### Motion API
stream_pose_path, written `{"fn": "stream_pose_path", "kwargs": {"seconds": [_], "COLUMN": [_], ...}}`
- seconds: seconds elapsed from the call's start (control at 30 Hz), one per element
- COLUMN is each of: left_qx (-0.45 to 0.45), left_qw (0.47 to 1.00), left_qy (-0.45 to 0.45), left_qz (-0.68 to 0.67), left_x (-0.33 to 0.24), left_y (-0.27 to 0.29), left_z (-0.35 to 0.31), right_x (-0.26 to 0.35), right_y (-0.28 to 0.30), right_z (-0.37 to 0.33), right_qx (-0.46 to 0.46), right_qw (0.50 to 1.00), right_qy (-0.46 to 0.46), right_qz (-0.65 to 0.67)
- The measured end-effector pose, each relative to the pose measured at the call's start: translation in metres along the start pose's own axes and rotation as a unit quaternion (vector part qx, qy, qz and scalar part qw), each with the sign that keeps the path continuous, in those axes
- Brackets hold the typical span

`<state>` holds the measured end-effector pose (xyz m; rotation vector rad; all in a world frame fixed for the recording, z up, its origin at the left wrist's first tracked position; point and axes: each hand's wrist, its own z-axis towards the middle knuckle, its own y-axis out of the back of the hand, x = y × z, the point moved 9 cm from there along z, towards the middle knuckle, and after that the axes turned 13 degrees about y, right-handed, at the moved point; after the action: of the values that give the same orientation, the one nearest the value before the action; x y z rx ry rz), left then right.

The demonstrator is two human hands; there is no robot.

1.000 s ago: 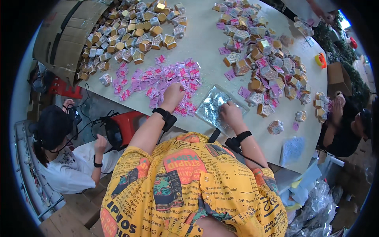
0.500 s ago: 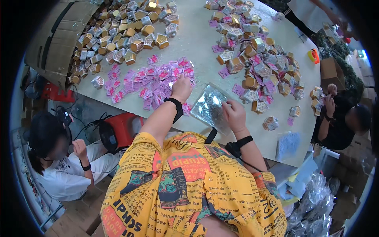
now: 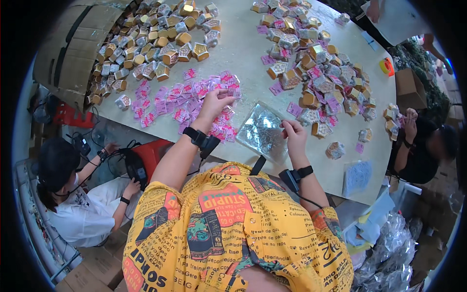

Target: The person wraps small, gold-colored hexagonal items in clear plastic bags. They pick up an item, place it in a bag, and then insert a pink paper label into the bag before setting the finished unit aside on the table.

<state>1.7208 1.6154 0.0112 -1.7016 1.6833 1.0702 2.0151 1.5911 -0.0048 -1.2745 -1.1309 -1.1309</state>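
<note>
My left hand point(image 3: 216, 103) reaches over a loose pile of small pink printed packets point(image 3: 172, 97), its thumb and fingers drawn together near the pile's right side. What lies between those fingertips is too small to make out. Beside the pile is a flat, shiny stack of clear plastic bags point(image 3: 260, 129). At the stack's right edge my right hand point(image 3: 295, 136) pinches with thumb and forefinger, apparently on the edge of a clear bag. A dark band with a small device sits on each of my wrists.
Wrapped gold-and-white faceted pieces point(image 3: 155, 41) heap at the far left, beside a cardboard box point(image 3: 65, 53). More pieces with pink packets point(image 3: 323, 82) pile up on the right. An orange tape dispenser point(image 3: 386, 67) lies near the right edge. Co-workers sit left and right.
My left hand has shifted slightly left, its fingers now pointing right. My right hand has moved from over the bags to their right edge. The left co-worker has lowered a hand.
</note>
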Motion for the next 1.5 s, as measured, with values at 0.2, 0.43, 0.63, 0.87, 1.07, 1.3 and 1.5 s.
{"fn": "stream_pose_path", "kwargs": {"seconds": [0.2,0.43,0.63,0.87,1.07,1.3,1.5], "left_qx": [0.068,0.135,0.183,0.222,0.279,0.292,0.063], "left_qw": [0.989,0.943,0.906,0.896,0.883,0.884,0.973], "left_qy": [0.050,0.128,0.159,0.177,0.188,0.179,0.054], "left_qz": [-0.122,-0.276,-0.348,-0.342,-0.326,-0.319,-0.215], "left_x": [0.009,0.016,0.021,0.005,0.003,0.001,-0.006], "left_y": [-0.006,-0.023,-0.036,-0.053,-0.079,-0.088,-0.051], "left_z": [-0.013,-0.030,-0.033,-0.043,-0.061,-0.062,-0.054], "right_x": [-0.001,0.076,0.089,0.127,0.130,0.067,0.053], "right_y": [-0.010,-0.063,-0.063,-0.041,-0.038,-0.064,-0.083], "right_z": [-0.001,-0.038,-0.038,-0.006,-0.002,0.020,0.020], "right_qx": [0.010,0.206,0.195,0.001,-0.015,0.122,0.119], "right_qw": [0.999,0.673,0.667,0.895,0.905,0.986,0.977], "right_qy": [-0.022,0.557,0.571,0.397,0.385,0.093,-0.065], "right_qz": [0.045,-0.441,-0.436,-0.204,-0.183,0.060,0.162]}}
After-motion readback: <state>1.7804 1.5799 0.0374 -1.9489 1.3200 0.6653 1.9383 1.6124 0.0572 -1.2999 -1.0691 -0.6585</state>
